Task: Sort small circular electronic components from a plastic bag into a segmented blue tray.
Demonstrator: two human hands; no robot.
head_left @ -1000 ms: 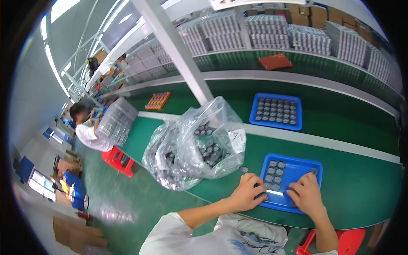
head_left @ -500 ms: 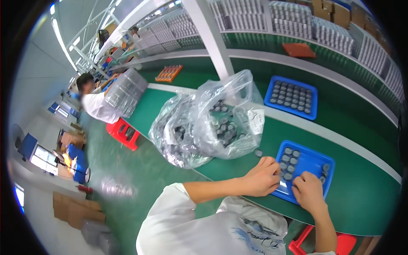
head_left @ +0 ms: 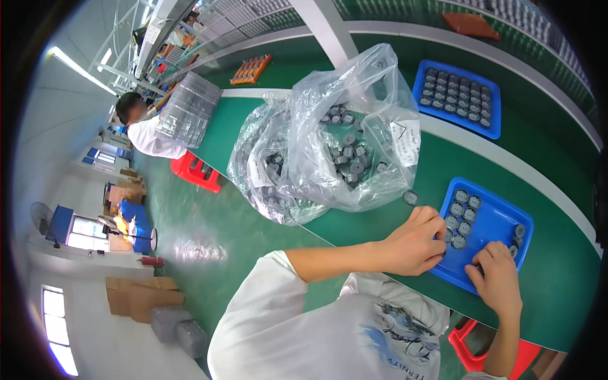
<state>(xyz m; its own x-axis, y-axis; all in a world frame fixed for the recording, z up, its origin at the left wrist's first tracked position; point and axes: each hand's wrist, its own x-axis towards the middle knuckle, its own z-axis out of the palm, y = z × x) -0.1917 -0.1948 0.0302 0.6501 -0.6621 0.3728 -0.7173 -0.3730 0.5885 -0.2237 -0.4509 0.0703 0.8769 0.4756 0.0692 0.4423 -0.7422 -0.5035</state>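
While a clear plastic bag (head_left: pixel 342 139) of small grey round parts sits left on the green bench (head_left: pixel 557 285), the left hand (head_left: pixel 415 244) pinches a grey round part (head_left: pixel 447 236) at the near blue tray's (head_left: pixel 500 218) left edge. Right hand (head_left: pixel 497 278) rests curled on the tray's near rim; whether it holds anything I cannot tell.

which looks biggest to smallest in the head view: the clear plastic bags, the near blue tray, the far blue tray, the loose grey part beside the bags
1. clear plastic bags
2 and 3. near blue tray and far blue tray: they look alike, and nearness makes ranking them unsure
4. loose grey part
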